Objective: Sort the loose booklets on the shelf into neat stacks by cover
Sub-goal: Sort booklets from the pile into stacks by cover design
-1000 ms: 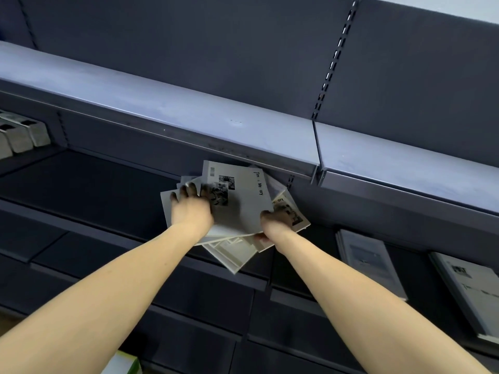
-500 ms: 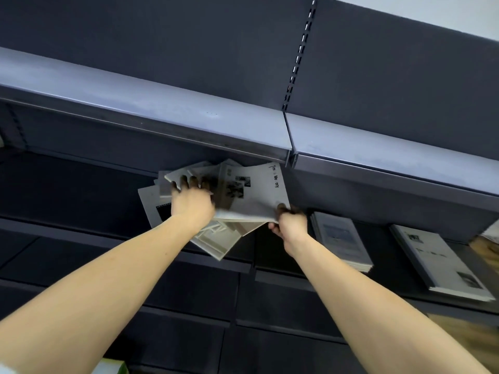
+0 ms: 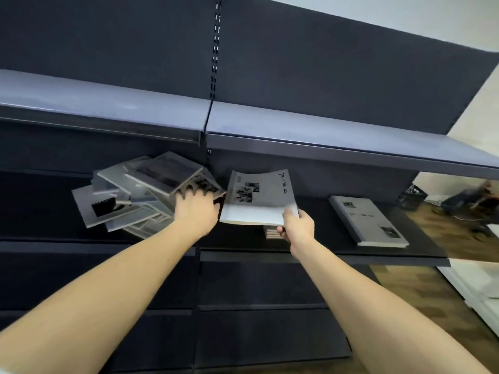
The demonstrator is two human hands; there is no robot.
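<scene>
Blurred pile (image 3: 140, 195) (perhaps 5 booklets)

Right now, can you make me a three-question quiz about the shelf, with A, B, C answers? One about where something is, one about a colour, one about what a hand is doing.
1. Where is the messy pile?
A. Left of the lifted booklet
B. On the floor
C. On the top shelf

2. What colour is the shelf's back wall?
A. Red
B. Dark blue-grey
C. Yellow

3. What is the right hand doing?
A. Hanging free
B. Pointing up
C. Gripping the lifted booklet

Answers:
1 A: the pile lies left of the booklet, under the left hand.
2 B: the panel looks dark blue-grey.
3 C: the fingers curl round the booklet's corner.
</scene>
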